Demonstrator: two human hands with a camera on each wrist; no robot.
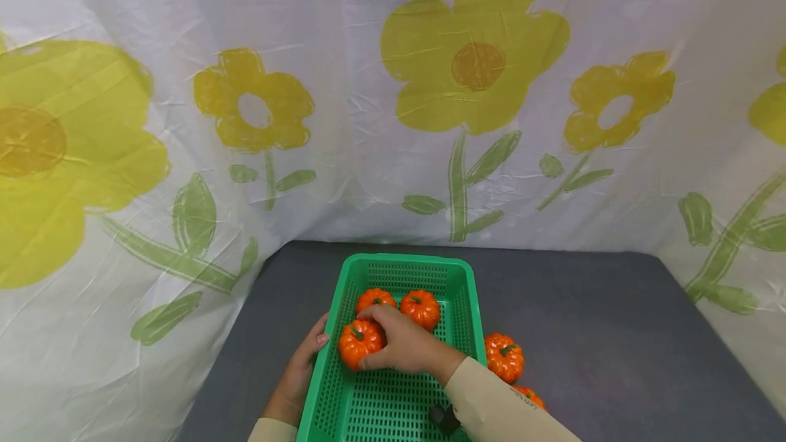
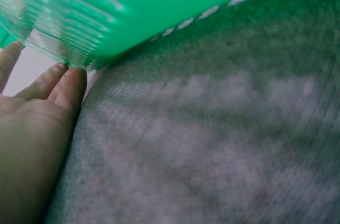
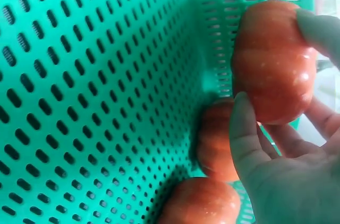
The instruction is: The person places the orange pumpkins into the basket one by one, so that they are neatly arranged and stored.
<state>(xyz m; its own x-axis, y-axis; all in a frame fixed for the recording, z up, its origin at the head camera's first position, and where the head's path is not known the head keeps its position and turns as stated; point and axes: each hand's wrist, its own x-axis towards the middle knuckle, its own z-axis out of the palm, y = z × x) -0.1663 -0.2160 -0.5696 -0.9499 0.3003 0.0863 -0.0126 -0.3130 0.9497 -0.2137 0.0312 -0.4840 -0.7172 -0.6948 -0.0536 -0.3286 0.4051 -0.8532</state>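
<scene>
A small orange pumpkin with a green stem is held by my right hand over the left part of a green plastic basket. In the right wrist view, thumb and fingers grip the pumpkin from opposite sides, above the slotted basket floor. Two more pumpkins sit in the basket's far part, one at the left and one nearer the middle. Against the basket's left outer side rests my left hand. The left wrist view shows its fingers fairly straight, touching the wall.
Two pumpkins lie on the dark grey table just right of the basket, one whole and one partly behind the right sleeve. A flower-printed white curtain encloses the table. A black device shows by the right wrist.
</scene>
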